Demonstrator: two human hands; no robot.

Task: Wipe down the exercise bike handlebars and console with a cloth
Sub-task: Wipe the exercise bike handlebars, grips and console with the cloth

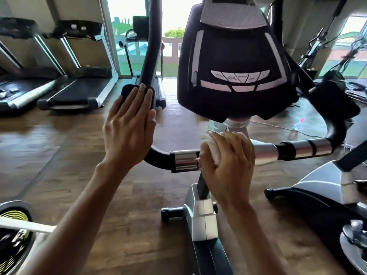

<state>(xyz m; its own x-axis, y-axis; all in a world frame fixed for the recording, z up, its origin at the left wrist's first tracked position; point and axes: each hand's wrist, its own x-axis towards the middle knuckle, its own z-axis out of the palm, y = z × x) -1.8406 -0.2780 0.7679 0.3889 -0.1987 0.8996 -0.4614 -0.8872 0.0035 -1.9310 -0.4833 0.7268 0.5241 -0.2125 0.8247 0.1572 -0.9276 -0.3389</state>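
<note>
Two hands work the handlebar (297, 148), which runs left to right below the console (236, 62). Your right hand (230, 161) grips the cloth (208, 151) around its middle; your left hand (129, 124) lies flat, fingers straight, on the left arm pad (127, 92). Bare chrome stretches rightward; wood floor (59, 147) lies open on the left.

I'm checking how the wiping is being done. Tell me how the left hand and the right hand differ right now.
The left hand lies flat with straight fingers against the black elbow pad; the right hand is curled.
The left hand holds nothing; the right hand grips a white cloth.
The left hand sits higher, on the handlebar's left side; the right hand is at the handlebar's centre, below the console.
Both touch the bike.
</note>
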